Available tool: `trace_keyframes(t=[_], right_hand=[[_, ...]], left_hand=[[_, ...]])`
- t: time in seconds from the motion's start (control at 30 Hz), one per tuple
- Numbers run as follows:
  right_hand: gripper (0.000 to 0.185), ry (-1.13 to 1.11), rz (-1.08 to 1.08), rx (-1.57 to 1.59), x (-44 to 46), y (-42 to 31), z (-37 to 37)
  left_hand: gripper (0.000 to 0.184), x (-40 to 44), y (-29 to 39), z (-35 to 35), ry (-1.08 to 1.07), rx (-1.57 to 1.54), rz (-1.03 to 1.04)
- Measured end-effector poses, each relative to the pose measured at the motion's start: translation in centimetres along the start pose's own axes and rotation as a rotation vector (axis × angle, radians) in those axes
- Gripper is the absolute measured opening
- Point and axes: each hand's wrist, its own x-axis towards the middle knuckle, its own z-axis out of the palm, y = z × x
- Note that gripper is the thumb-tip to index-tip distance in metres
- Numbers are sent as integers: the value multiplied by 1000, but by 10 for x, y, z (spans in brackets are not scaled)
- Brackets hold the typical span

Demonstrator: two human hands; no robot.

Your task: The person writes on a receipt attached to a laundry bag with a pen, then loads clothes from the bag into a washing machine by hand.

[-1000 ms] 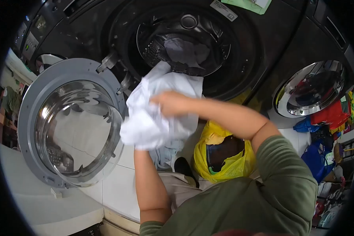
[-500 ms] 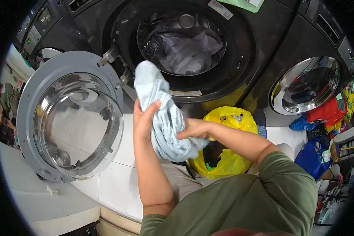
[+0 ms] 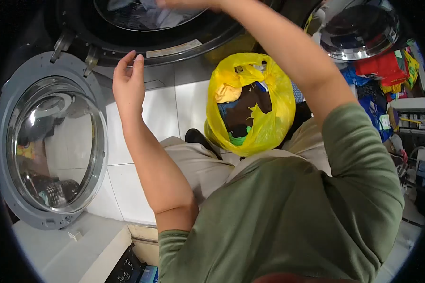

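My left hand (image 3: 129, 85) is raised just below the washer's door opening, its fingers loosely bent, thumb apart, holding nothing. My right hand (image 3: 186, 4) reaches across the mouth of the washing machine drum (image 3: 146, 23) at the top edge, smeared and partly cut off, so its fingers cannot be made out. Grey-white clothes (image 3: 171, 19) lie in the drum beneath it, with a pale bluish cloth (image 3: 117, 4) at the left. Between my knees stands a yellow plastic bag (image 3: 281, 104) holding dark brown cloth (image 3: 243, 111), a peach-coloured cloth (image 3: 227, 93) and a green piece (image 3: 241, 137).
The washer's round glass door (image 3: 97, 141) hangs swung out at the left. A second machine's round door (image 3: 359, 30) is at the upper right. Below it are red cloth or bags (image 3: 380, 68) and a blue bag (image 3: 375, 111). White floor tiles (image 3: 158, 111) lie beneath.
The pale blue garment has left my left hand. My right hand has moved up to the drum opening, and my left has drawn away with loosened fingers. The view has tilted downward.
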Motion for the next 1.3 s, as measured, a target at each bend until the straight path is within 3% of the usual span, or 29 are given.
trace_keyframes(t=[0.03,0.07,0.1,0.13,0.17,0.2,0.23,0.27,0.3,0.33,0.37,0.4,0.5,0.6,0.67,0.73,0.77,0.83,0.97,1.07,1.1,1.13,1.17,1.2,1.23,1.3], right_hand=[[27,-193,89,-73,-42,-6,23],[24,-425,341,-105,-85,-21,37],[27,-606,-18,-212,-126,50,72],[35,-754,481,-410,-181,48,97],[48,-789,693,-187,-245,77,119],[44,-547,443,-377,-300,84,135],[42,-275,233,-610,-355,90,151],[38,-307,367,-629,-366,92,150],[34,-343,500,-654,-377,92,149],[30,-359,664,-546,-375,93,132],[26,-372,824,-434,-372,92,114],[18,-216,647,-468,-376,93,92],[23,153,676,-237,-349,79,16],[27,-123,567,-192,-328,65,32],[24,-450,692,-200,-327,47,86],[25,-339,499,-641,-387,102,165],[22,-306,599,-570,-389,95,159],[18,-244,786,-434,-389,90,136],[13,156,657,-238,-362,87,46],[14,-62,744,48,-318,41,9],[18,-92,799,99,-319,62,25],[22,-120,849,149,-318,84,41],[32,-398,780,-456,-312,75,51],[39,-433,805,-595,-330,116,79],[42,-410,797,-672,-344,135,85],[55,-364,787,-823,-372,172,97]], left_hand=[[37,-1,-6,5,-26,26,98],[34,-3,-10,9,-49,53,194],[29,-8,-12,16,-109,178,152],[30,-19,-3,28,-248,304,105],[29,-35,-7,47,-323,384,206],[32,-51,-21,70,-504,413,360],[32,-82,-18,91,-770,425,132],[32,-109,17,106,-1156,591,47],[37,-145,-23,124,-1310,484,415],[42,-182,-40,131,-1484,602,450],[45,-206,-44,143,-1786,657,355],[49,-221,-46,152,-2081,712,248],[58,-232,-55,168,-2198,799,300],[66,-242,-49,169,-2055,551,191],[68,-241,-46,170,-2021,644,177],[71,-240,-49,161,-1996,740,149],[72,-234,-44,143,-1896,814,67],[70,-217,-46,111,-1906,840,55],[66,-223,-47,91,-1893,521,33],[63,-236,-41,123,-1570,548,-14],[51,-240,-41,137,-1406,483,-39],[45,-245,-44,150,-1280,557,74],[38,-247,-50,163,-1147,633,185],[32,-247,-58,172,-1011,707,293],[18,-249,-69,175,-970,584,348],[25,-254,-78,165,-1091,664,359]])
